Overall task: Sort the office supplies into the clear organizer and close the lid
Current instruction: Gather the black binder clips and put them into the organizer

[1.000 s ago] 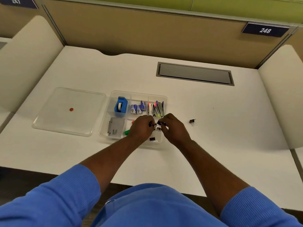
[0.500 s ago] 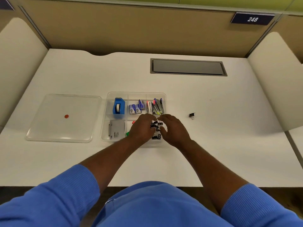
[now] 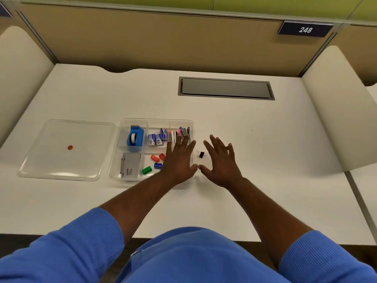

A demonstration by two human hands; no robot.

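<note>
The clear organizer (image 3: 124, 127) sits mid-desk, holding a blue tape dispenser (image 3: 134, 138), staple boxes (image 3: 156, 139), pens and highlighters (image 3: 182, 132), a grey card case (image 3: 131, 168) and small coloured clips (image 3: 155, 162). Its clear lid (image 3: 61, 166) lies flat to the left, with a small red dot on it. My left hand (image 3: 179, 160) is spread flat over the organizer's right front compartment and hides what lies there. My right hand (image 3: 221, 162) is spread flat above the desk just right of the organizer. One black binder clip (image 3: 201, 154) lies on the desk between my hands.
A grey cable hatch (image 3: 225, 88) is set into the white desk (image 3: 275, 160) behind my hands. Beige partition walls stand at the back and on both sides, with a sign reading 248 (image 3: 305, 29) at upper right.
Both hands have let go of the binder clips they were handling over the organizer and have spread open. My right hand moved right, off the organizer. The camera also shifted.
</note>
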